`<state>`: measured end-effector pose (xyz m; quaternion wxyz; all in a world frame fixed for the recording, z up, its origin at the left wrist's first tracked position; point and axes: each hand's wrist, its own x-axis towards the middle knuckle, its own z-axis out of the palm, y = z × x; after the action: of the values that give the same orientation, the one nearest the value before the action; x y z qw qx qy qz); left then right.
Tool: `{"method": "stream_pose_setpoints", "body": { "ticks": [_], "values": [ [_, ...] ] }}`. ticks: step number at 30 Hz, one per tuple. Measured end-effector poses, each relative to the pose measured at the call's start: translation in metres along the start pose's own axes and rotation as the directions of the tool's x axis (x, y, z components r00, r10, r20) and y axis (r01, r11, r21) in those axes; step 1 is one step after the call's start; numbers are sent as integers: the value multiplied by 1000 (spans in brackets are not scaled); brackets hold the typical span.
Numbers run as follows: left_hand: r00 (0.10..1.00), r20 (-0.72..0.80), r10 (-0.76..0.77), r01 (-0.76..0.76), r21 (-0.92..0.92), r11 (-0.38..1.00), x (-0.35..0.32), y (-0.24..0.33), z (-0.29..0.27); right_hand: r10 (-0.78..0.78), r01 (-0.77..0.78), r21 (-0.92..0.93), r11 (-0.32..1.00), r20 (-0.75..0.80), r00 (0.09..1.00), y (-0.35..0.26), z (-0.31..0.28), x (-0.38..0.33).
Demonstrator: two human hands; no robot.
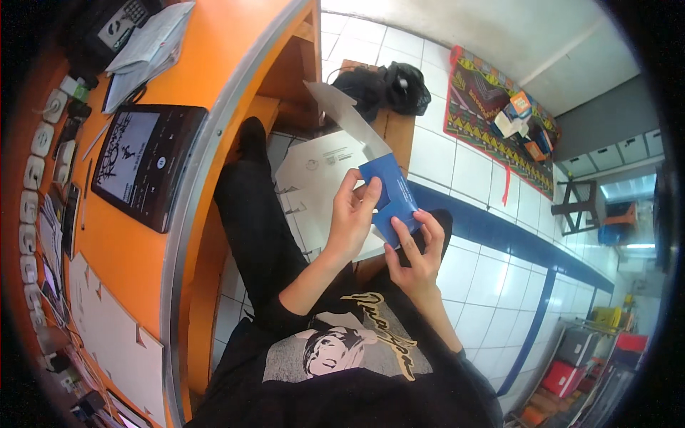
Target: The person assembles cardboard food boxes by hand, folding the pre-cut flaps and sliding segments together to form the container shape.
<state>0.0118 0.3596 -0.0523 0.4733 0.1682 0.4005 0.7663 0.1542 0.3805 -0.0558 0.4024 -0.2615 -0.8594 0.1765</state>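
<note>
Both of my hands hold a small blue cardboard carton (391, 187) in front of my lap. It looks partly folded, with an opening in its middle, and a pale grey flap (347, 114) rises behind it, seemingly joined to it. My left hand (349, 220) pinches the left side, thumb on the blue face. On the lower right edge are the thumb and fingers of my right hand (417, 258). Beneath them, a flat white die-cut cardboard sheet (314, 187) with slits along its edge lies over my legs; my hands and the carton hide part of it.
An orange desk (214, 43) on the left bears a tablet (146, 164), papers (151, 43) and another cut cardboard sheet (114, 332). Ahead, black plastic bags (407, 89) rest on a wooden bench (396, 135). Boxes (521, 118) lie on a patterned mat (474, 93); a dark stool (576, 207) stands right.
</note>
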Motion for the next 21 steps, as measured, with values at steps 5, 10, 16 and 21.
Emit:
{"method": "stream_pose_setpoints", "body": {
  "ticks": [5,10,16,21],
  "values": [
    [999,-36,-10,18,231,973,-1,3,-8,-13,0,113,994,123,992,0,-6,-2],
    [998,-50,-27,39,272,961,-7,9,-5,-43,19,147,989,168,985,6,-8,-4],
    [997,-20,-72,74,141,987,-20,-14,-6,116,-118,157,980,22,993,6,10,-7],
    [998,8,68,-69,150,986,-26,-30,-16,84,-86,15,996,100,991,5,7,-11]
  ]
}}
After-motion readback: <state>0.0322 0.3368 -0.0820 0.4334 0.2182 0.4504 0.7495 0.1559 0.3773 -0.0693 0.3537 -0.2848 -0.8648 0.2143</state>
